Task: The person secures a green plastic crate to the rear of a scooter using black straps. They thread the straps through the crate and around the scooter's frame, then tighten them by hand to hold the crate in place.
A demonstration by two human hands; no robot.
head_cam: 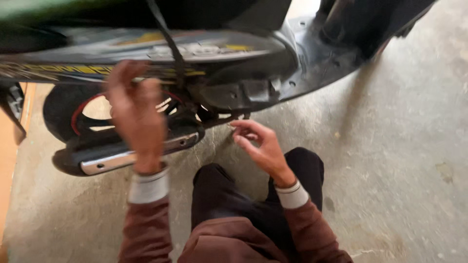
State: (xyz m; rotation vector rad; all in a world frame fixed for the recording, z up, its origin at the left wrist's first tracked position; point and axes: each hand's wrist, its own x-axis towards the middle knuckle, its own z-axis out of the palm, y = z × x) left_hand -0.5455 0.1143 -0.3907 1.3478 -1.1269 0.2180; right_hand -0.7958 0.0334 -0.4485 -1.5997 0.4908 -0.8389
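Note:
I am crouched beside a black scooter [253, 87] with yellow decals on its side panel [87, 69]. My left hand [136, 117] is raised and blurred in front of the rear wheel [58, 114], with its fingers reaching up to the panel's lower edge and nothing visible in it. My right hand [258, 143] is lower, just under the black underbody [234, 95]. Its thumb and forefinger are close together at the tips; whether they pinch something small I cannot tell. Below my left hand runs the exhaust with its chrome heat shield [109, 160].
A black strap [168, 39] hangs down over the side panel. The scooter's footboard [317, 58] rises to the upper right. Grey concrete floor [399, 146] spreads to the right. An orange strip [7, 160] borders the far left. My knees [219, 190] are below the hands.

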